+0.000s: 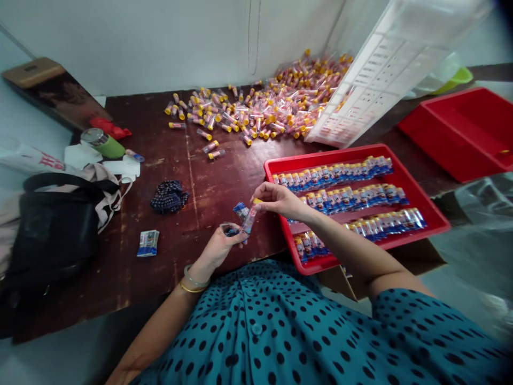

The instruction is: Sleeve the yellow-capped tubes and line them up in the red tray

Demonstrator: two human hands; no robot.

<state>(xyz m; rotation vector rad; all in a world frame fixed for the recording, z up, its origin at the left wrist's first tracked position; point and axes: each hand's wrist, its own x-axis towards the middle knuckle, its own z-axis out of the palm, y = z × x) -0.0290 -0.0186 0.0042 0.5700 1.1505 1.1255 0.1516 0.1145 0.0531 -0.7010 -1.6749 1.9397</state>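
Between my fingers, a clear tube with a yellow cap and pink contents [250, 218] is tilted over the table's front edge. My right hand [276, 200] pinches it near the capped upper end. At the lower end, my left hand [224, 245] is closed on blue-printed plastic wrapping [231, 230]; I cannot tell whether the tube is inside it. Another blue-printed packet [240, 209] shows just behind the tube. Right of my hands, a red tray [280, 160] holds rows of wrapped yellow-capped tubes [352, 195], partly covered by my right forearm.
Loose yellow-capped tubes [260, 109] form a large pile by the wall. A white plastic basket [360, 80] leans over the pile's right side. Farther right sits a red bin [452, 133]. Leftward are a stack of wrappers [148, 243], dark checked cloth [170, 196], green jar [103, 143] and black bag [60, 224].
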